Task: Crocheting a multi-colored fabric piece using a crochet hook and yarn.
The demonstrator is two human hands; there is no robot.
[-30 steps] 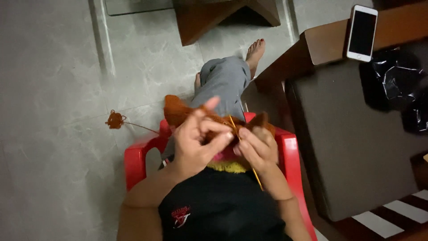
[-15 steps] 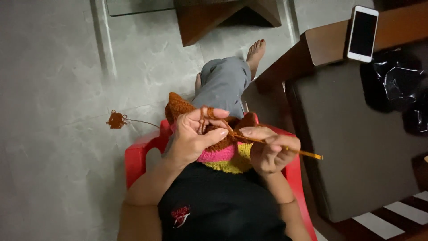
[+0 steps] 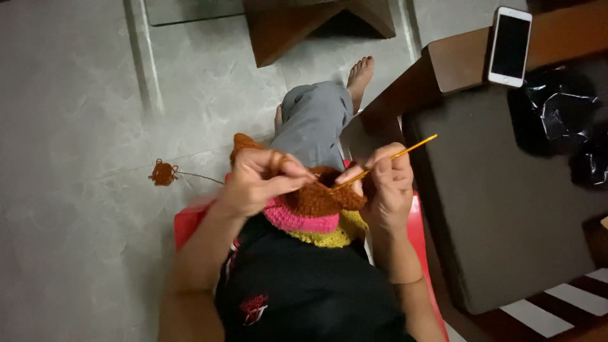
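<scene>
Right hand (image 3: 389,187) closed on a thin yellow hook (image 3: 386,161), pinched between thumb and fingers; hook runs diagonally, free end up-right past the knuckles, tip down-left into the brown crochet (image 3: 320,196). Left hand (image 3: 256,180) closed too, fingers curled, pinching the brown edge of the crochet, brown yarn (image 3: 196,176) looped over its fingers. Crochet sits between both hands over the lap, brown on top, pink band below, yellow band under that, touching the black shirt (image 3: 304,291). Yarn strand trails left to a small brown ball (image 3: 163,172) on the grey floor (image 3: 69,126), well apart from the hands. Person seated on red chair (image 3: 190,221), one grey-trousered leg (image 3: 313,120) stretched out, foot bare. White phone (image 3: 510,45) lies on a wooden armrest (image 3: 456,63) at right, dark cushion (image 3: 506,202) beside it, black plastic bag (image 3: 557,114) on the cushion.
</scene>
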